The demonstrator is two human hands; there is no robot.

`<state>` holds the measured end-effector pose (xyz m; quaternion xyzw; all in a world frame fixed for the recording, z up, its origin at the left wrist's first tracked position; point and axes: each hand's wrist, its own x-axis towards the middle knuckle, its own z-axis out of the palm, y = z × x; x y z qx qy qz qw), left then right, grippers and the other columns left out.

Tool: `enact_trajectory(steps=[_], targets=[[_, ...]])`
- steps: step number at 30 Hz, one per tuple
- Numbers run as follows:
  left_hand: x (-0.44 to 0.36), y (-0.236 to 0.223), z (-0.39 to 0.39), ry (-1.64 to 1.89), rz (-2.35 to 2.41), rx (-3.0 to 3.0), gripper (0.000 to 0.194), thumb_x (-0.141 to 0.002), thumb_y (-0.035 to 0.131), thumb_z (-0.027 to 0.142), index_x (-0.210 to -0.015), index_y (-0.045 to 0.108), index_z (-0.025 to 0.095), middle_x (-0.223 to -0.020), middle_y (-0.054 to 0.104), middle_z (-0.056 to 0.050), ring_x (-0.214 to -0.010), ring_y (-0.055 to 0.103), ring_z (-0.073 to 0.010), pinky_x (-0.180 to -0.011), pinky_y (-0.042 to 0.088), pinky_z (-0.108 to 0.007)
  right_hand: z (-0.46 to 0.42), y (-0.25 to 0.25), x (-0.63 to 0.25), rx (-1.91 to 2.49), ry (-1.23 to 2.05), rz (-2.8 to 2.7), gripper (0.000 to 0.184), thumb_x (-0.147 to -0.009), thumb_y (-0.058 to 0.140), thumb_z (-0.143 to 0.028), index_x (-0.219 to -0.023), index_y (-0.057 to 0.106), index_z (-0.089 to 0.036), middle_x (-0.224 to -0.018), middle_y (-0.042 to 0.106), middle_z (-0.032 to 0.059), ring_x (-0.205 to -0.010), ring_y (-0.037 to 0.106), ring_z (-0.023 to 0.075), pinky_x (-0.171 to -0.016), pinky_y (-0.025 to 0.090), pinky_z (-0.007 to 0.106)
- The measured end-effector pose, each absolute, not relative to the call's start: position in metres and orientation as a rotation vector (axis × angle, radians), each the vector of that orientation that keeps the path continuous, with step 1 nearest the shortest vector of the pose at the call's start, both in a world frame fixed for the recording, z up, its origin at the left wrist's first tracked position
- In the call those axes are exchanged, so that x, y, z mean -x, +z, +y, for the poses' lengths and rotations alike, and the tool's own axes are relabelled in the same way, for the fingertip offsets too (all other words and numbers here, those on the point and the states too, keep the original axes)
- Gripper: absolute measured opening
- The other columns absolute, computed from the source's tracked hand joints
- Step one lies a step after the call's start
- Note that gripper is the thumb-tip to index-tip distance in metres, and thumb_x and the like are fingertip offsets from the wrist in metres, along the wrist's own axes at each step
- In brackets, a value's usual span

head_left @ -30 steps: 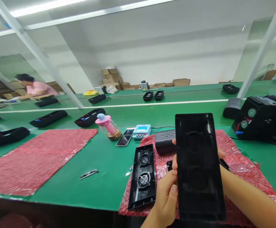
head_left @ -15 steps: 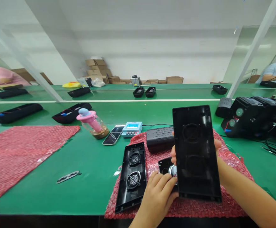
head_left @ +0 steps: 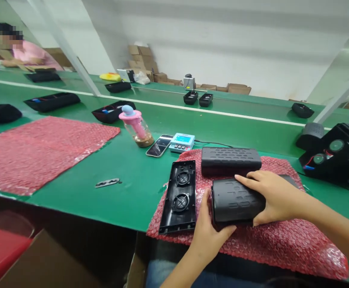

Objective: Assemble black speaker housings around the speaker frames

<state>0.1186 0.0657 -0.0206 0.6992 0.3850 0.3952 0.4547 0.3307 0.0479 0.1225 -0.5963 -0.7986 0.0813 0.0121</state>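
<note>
A black speaker housing [head_left: 236, 204] with slotted grille marks lies on the red bubble wrap [head_left: 285, 242], its outer face up. My right hand [head_left: 272, 196] grips it from above, thumb on the near edge and fingers over the top. Around its left end my left hand [head_left: 209, 228] is closed, thumb along the near side. The housing's underside and whatever sits beneath it are hidden. Just left of my left hand, an open black shell half [head_left: 179, 196] shows two round speaker grilles. Behind the housing stands another black speaker [head_left: 231, 160].
A grey strip-shaped part [head_left: 107, 183], a phone [head_left: 160, 145], a blue device with a screen [head_left: 182, 143] and a pink-lidded bottle [head_left: 138, 128] are on the green table [head_left: 126, 208]. Black speaker cabinets [head_left: 336, 152] stand at right. A co-worker [head_left: 32, 56] sits far left.
My right hand has turned the black shell over and lowered it, so its slotted outside faces up. My left hand has moved onto its left end. The view has shifted right and tilted down.
</note>
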Motion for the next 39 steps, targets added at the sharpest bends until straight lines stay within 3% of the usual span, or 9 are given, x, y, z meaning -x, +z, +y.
enact_trajectory(steps=[6, 14, 18, 27, 33, 37, 39], targets=[[-0.118, -0.024, 0.064, 0.927, 0.932, -1.662, 0.102, -0.066, 0.075, 0.028, -0.146, 0.011, 0.023, -0.142, 0.036, -0.016, -0.129, 0.038, -0.0319, -0.105, 0.033, -0.054, 0.051, 0.100, -0.326, 1.902, 0.335, -2.573, 0.107, -0.051, 0.080, -0.044, -0.143, 0.032, -0.021, -0.126, 0.048, 0.0176, -0.107, 0.050, 0.0344, -0.089, 0.043, 0.048], [-0.116, -0.026, 0.066, 0.874, 0.859, -1.738, 0.100, -0.073, 0.069, 0.046, -0.147, 0.006, 0.022, -0.151, 0.019, -0.016, -0.139, 0.020, -0.0320, -0.110, 0.021, -0.055, 0.045, 0.095, -0.334, 1.904, 0.280, -2.570, 0.105, -0.052, 0.080, -0.042, -0.142, 0.032, -0.022, -0.127, 0.048, 0.0157, -0.107, 0.049, 0.0342, -0.089, 0.044, 0.048], [-0.116, -0.025, 0.065, 0.886, 0.842, -1.754, 0.100, -0.074, 0.067, 0.048, -0.147, 0.004, 0.021, -0.151, 0.018, -0.017, -0.139, 0.018, -0.0323, -0.110, 0.021, -0.055, 0.045, 0.092, -0.333, 1.870, 0.240, -2.560, 0.103, -0.053, 0.080, -0.044, -0.142, 0.033, -0.022, -0.124, 0.049, 0.0157, -0.104, 0.051, 0.0342, -0.085, 0.046, 0.049], [-0.114, -0.020, 0.063, 0.887, 0.844, -1.746, 0.097, -0.076, 0.065, 0.048, -0.147, 0.003, 0.024, -0.153, 0.014, -0.015, -0.139, 0.020, -0.0314, -0.111, 0.023, -0.053, 0.043, 0.086, -0.338, 1.780, 0.170, -2.569, 0.106, -0.054, 0.079, -0.047, -0.144, 0.028, -0.023, -0.127, 0.048, 0.0154, -0.107, 0.050, 0.0362, -0.087, 0.045, 0.049], [-0.114, -0.016, 0.063, 0.892, 0.900, -1.865, 0.095, -0.077, 0.065, 0.042, -0.147, 0.003, 0.023, -0.148, 0.026, -0.017, -0.135, 0.030, -0.0306, -0.108, 0.028, -0.052, 0.044, 0.082, -0.340, 1.730, 0.176, -2.577, 0.103, -0.057, 0.076, -0.052, -0.143, 0.030, -0.017, -0.124, 0.047, 0.0179, -0.106, 0.048, 0.0356, -0.089, 0.042, 0.049], [-0.118, -0.002, 0.065, 1.130, 0.984, -2.163, 0.093, -0.076, 0.066, 0.031, -0.146, 0.005, 0.019, -0.146, 0.026, -0.020, -0.134, 0.030, -0.0312, -0.105, 0.033, -0.051, 0.055, 0.086, -0.343, 1.676, 0.324, -2.575, 0.095, -0.069, 0.061, -0.068, -0.142, 0.032, -0.014, -0.124, 0.048, 0.0193, -0.104, 0.050, 0.0346, -0.087, 0.043, 0.049], [-0.123, 0.006, 0.065, 1.267, 0.966, -2.392, 0.084, -0.077, 0.064, 0.024, -0.144, 0.014, 0.018, -0.146, 0.025, -0.021, -0.135, 0.027, -0.0337, -0.104, 0.033, -0.053, 0.063, 0.089, -0.346, 1.671, 0.448, -2.564, 0.087, -0.078, 0.049, -0.070, -0.142, 0.031, -0.014, -0.124, 0.049, 0.0191, -0.104, 0.052, 0.0334, -0.087, 0.043, 0.047]])
